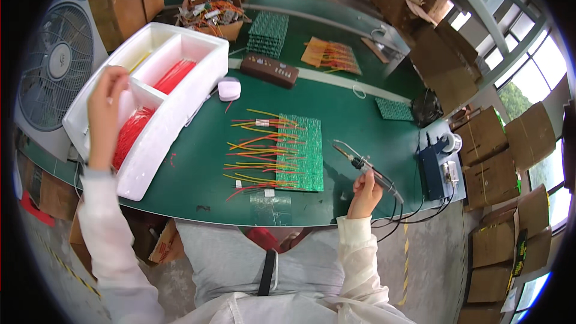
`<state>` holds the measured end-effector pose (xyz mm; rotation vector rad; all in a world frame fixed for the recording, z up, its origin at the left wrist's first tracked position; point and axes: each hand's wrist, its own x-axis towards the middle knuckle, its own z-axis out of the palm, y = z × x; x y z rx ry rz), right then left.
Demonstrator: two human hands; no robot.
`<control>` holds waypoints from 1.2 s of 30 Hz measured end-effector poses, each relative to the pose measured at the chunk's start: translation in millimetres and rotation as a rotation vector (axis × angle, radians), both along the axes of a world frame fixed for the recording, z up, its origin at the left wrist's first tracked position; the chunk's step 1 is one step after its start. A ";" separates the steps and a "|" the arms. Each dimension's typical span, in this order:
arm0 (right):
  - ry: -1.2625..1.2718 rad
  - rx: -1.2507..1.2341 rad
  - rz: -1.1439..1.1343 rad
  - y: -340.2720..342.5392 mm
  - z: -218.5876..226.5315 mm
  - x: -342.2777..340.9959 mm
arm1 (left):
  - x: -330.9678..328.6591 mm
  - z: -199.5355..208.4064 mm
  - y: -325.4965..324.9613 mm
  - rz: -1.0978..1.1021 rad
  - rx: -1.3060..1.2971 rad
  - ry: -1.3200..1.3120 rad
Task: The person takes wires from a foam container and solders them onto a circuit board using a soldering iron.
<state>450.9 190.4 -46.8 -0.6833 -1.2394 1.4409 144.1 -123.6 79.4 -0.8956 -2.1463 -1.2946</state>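
My left hand (105,114) is raised over the white foam box (217,63), its fingers bent together near the tips; whether a wire is between them I cannot make out. Red wires (133,135) fill the box's near compartment, more red wires lie in another, and a few yellow wires (143,60) lie in the far left one. In my right hand (365,197) is a soldering iron (360,163) with a thin feed tube, its tip pointing up and left. Between my hands lies a green circuit board panel (307,153). Red, yellow and orange wires (252,150) stick out from its left side.
A blue soldering station (433,171) stands at the right, cables running to the iron. Beyond are a brown power strip (269,71), stacked green boards (267,33), a wired board panel (333,55) and a carton of parts (211,15). A fan (57,66) stands left; someone's arm shows behind.
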 end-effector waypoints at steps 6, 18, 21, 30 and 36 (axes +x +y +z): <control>-0.074 -0.031 0.127 10.9 7.3 4.8 | 153.3 -54.9 129.3 -0.482 -0.169 -0.218; -0.144 0.190 0.096 10.3 10.2 17.9 | 165.9 -116.2 185.4 -0.456 -0.176 -0.202; -0.153 0.180 0.083 9.7 9.7 18.7 | 163.7 -117.7 187.1 -0.466 -0.176 -0.206; -0.281 0.267 0.104 2.9 5.6 20.4 | 161.4 -113.4 189.7 -0.454 -0.237 -0.185; -0.283 0.316 0.128 6.5 5.2 21.2 | 160.7 -112.5 191.6 -0.439 -0.304 -0.086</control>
